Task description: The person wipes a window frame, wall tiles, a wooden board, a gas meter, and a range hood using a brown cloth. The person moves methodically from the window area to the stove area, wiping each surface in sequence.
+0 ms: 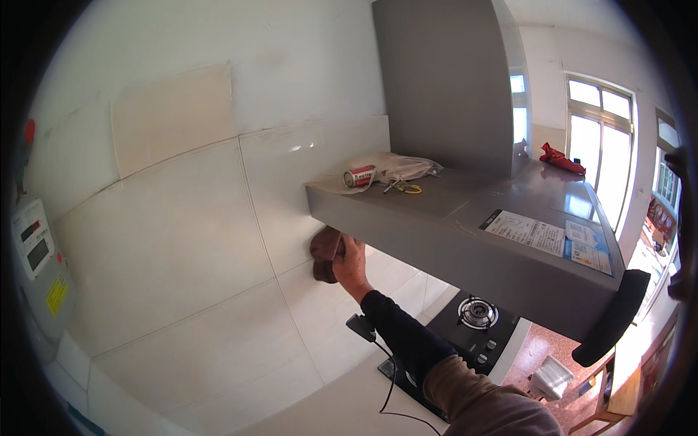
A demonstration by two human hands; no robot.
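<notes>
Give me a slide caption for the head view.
Right hand holding a brown cloth against wall tiles below a grey range hood.

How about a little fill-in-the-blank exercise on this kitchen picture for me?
1. The right hand holds a cloth whose colour is ____.
2. The small can on the range hood lies on its ____.
3. The top of the gas stove is coloured ____.
4. The crumpled bundle on the hood is coloured ____.

Missing words: brown; side; black; red.

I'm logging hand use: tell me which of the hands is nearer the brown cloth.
Right. The right hand holds the brown cloth by the tiled wall; the left hand is out of view, its position unknown.
</notes>
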